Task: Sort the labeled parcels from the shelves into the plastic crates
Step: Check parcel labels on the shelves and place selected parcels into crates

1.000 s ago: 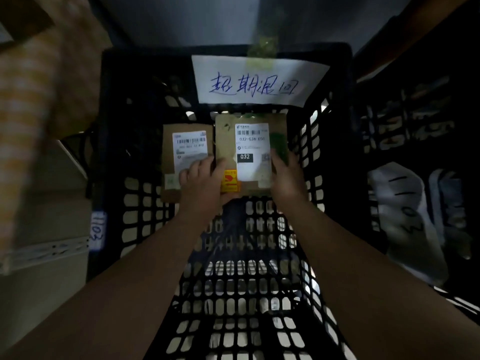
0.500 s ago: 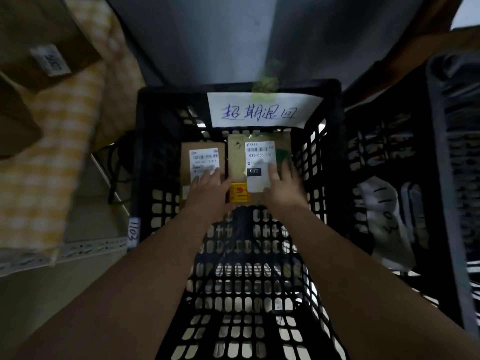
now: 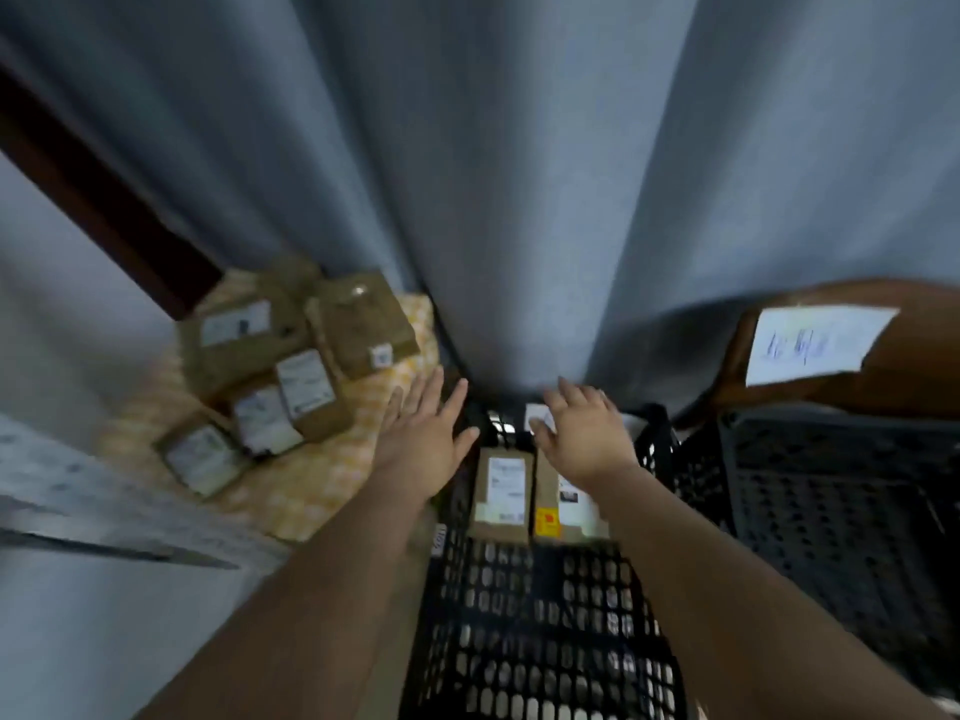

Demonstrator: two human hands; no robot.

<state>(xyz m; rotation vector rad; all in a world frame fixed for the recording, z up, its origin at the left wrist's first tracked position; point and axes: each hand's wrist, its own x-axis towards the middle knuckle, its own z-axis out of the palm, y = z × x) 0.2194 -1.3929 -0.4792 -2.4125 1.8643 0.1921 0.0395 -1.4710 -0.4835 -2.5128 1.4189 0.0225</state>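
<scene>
Two brown labeled parcels lie side by side in the black plastic crate [image 3: 540, 641]: the left parcel [image 3: 501, 493] and the right parcel [image 3: 563, 506] with a yellow sticker. My left hand [image 3: 423, 433] is raised above the crate's left rim, fingers spread and empty. My right hand [image 3: 584, 433] hovers over the crate's far end, fingers straight, holding nothing. Several more labeled parcels [image 3: 291, 376] sit in a pile on a yellow checked cloth [image 3: 332, 480] on the shelf to the left.
A grey curtain [image 3: 519, 174] hangs behind the crate. A second black crate [image 3: 831, 491] stands to the right. Behind it a brown surface carries a white handwritten sign [image 3: 815, 343]. A pale shelf edge [image 3: 104, 511] runs along the lower left.
Both hands have lifted off the two parcels in the crate and risen, now open above it. The view has tilted up, showing the curtain and the parcels on the shelf.
</scene>
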